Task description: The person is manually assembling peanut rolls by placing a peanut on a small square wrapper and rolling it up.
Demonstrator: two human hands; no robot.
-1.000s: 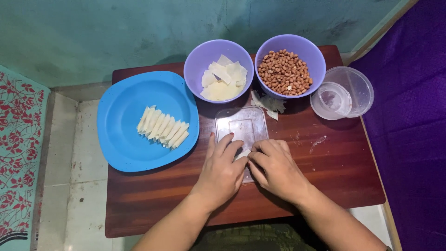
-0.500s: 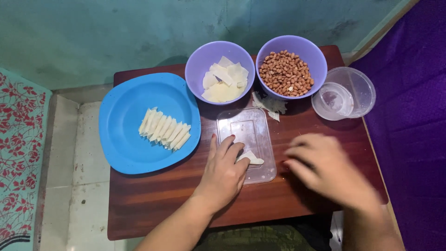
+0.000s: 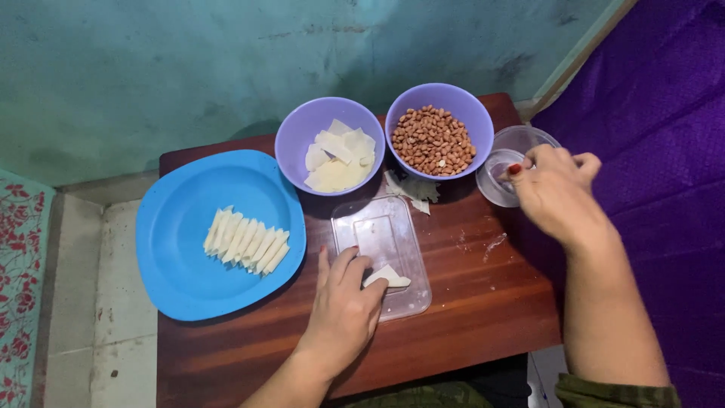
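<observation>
My left hand rests on a clear plastic lid on the wooden table, its fingertips pressing a small folded white wrapper piece. My right hand hovers over a clear round container at the table's right edge, fingers pinched together with one fingertip dipping inside; whether it holds anything I cannot tell. A purple bowl of peanuts stands just left of that container. Another purple bowl holds white wrapper sheets.
A blue plate on the left carries a row of several rolled white pieces. Scraps of wrapper lie between the bowls. A teal wall stands behind, purple fabric to the right, tiled floor to the left.
My right hand left the plastic lid and moved right and up to the clear round container. My left hand stayed on the folded wrapper piece.
</observation>
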